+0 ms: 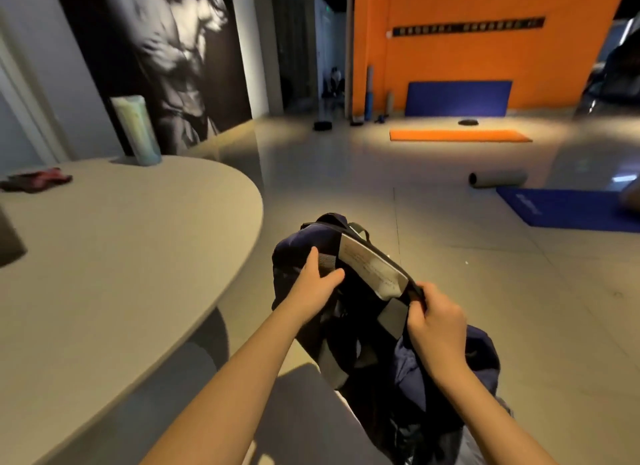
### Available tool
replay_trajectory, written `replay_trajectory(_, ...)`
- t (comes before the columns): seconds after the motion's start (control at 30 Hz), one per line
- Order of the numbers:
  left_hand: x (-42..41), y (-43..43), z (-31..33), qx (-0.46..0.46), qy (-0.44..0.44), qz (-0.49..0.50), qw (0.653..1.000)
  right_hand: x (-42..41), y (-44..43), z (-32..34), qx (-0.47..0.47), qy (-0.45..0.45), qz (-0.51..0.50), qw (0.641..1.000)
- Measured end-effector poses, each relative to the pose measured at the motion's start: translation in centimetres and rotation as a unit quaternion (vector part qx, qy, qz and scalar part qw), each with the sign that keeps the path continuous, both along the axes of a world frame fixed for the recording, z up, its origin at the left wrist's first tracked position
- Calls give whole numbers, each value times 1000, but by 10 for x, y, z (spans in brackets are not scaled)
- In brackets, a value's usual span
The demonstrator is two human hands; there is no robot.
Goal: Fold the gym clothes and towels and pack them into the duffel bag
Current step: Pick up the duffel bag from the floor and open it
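The person showed 2 slender forearms, bare all the way to the frame's lower edge. The left hand [313, 286] and right hand [437, 322] were likewise bare.

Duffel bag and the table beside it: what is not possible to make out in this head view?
All in the head view.
1. Duffel bag: inside hidden by its own dark fabric and the left hand and right hand holding it; lower end cut off by the bottom edge.
2. Red cloth on the table: far, blurred; garment or towel unclear.
3. Dark object: cut off by the left edge.
4. Wall sign: lettering too small.
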State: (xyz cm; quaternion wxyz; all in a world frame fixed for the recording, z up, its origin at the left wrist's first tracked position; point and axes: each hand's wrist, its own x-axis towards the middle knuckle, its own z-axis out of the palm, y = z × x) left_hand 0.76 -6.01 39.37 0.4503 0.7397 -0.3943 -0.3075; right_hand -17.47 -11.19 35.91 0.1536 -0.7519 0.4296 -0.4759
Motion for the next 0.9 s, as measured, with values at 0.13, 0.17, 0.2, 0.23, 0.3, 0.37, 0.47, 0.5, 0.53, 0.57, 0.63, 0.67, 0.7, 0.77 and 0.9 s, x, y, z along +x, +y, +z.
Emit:
replay_trajectory(0.13,0,40,50,-31,-111,-15,993,3,14,67,-21,-34,4,999)
replay_trajectory(0.17,1,48,61,-28,-139,-20,990,4,16,84,-28,-45,2,999)
replay_trajectory(0.2,3,57,72,-21,-166,-30,985,5,18,101,-39,-54,-4,998)
replay_trajectory(0.23,5,65,83,-14,-187,-42,981,7,19,117,-53,-59,-10,997)
replay_trajectory(0.3,8,78,104,-14,-198,-66,978,7,20,148,-76,-68,-26,994)
replay_trajectory(0.37,10,87,124,-27,-197,-79,977,7,22,179,-99,-76,-40,991)
replay_trajectory(0.47,11,93,150,-38,-216,-85,972,8,27,221,-115,-86,-46,989)
replay_trajectory(0.5,12,94,157,-39,-219,-84,971,10,28,233,-116,-93,-45,988)
replay_trajectory(0.53,13,95,164,-41,-216,-84,972,13,29,244,-117,-100,-42,987)
replay_trajectory(0.57,15,95,169,-44,-213,-84,972,18,30,254,-118,-109,-37,986)
replay_trajectory(0.63,23,97,177,-51,-214,-87,972,30,32,270,-122,-137,-18,983)
replay_trajectory(0.67,28,98,181,-57,-215,-89,971,38,35,279,-126,-152,-9,980)
replay_trajectory(0.7,33,100,185,-65,-213,-87,971,47,37,286,-127,-167,-1,978)
replay_trajectory(0.77,46,101,192,-82,-207,-71,972,69,44,298,-128,-193,18,973)
replay_trajectory(0.9,90,106,188,-58,-251,4,966,133,52,293,-81,-215,60,971)
